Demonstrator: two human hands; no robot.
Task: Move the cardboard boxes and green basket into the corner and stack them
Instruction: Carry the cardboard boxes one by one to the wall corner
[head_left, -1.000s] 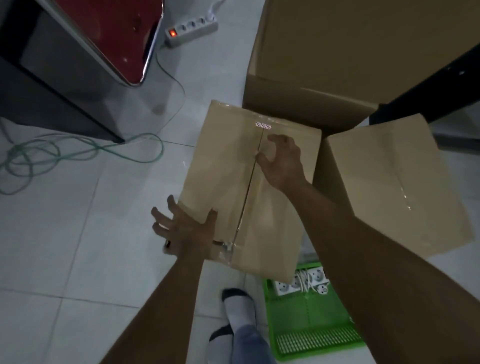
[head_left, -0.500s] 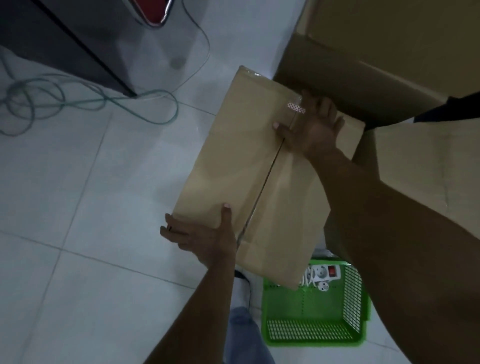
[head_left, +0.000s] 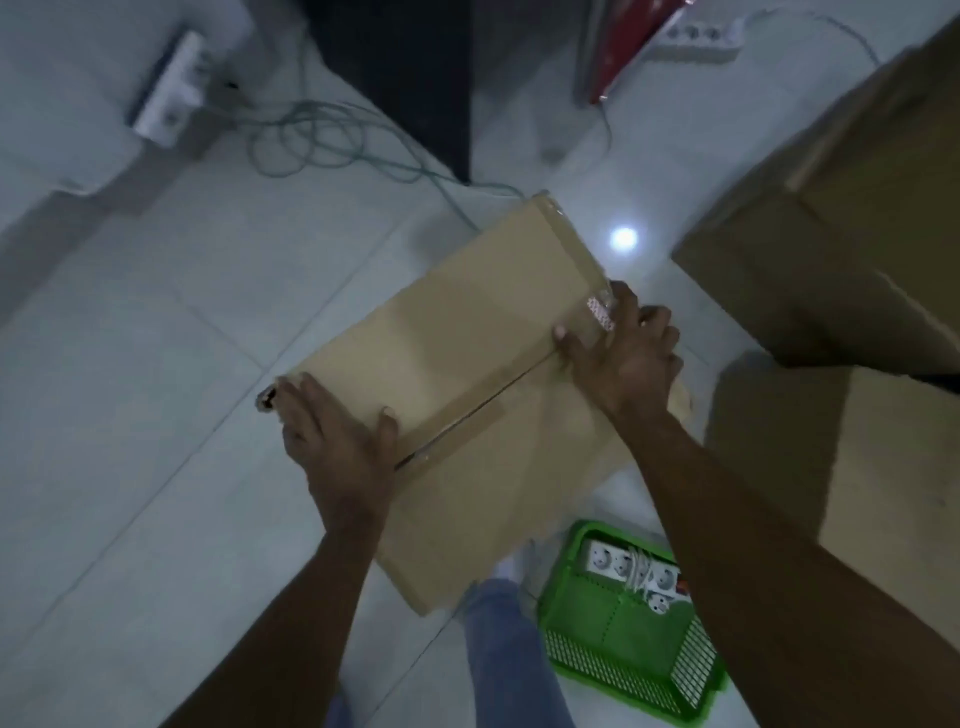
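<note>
A taped cardboard box (head_left: 467, 332) is held up above the tiled floor between both hands. My left hand (head_left: 337, 441) grips its near-left end, thumb on top and fingers over the edge. My right hand (head_left: 623, 353) grips the far-right end by a taped corner, fingers curled over the edge. The green basket (head_left: 623, 639) sits on the floor below the box at the lower right, with a white power strip inside. A large cardboard box (head_left: 841, 208) stands at the right, and another box (head_left: 893, 478) sits in front of it, near my right arm.
Coiled green cable (head_left: 322, 135) lies on the floor at the back. Two white power strips (head_left: 166, 93) (head_left: 696, 36) lie at top left and top right. A dark cabinet (head_left: 405, 67) and a red item (head_left: 634, 47) stand behind. My leg (head_left: 498, 639) is below the box.
The box has been lifted and swung left, away from the other boxes. Both hands have closed on its ends. The view has turned left.
</note>
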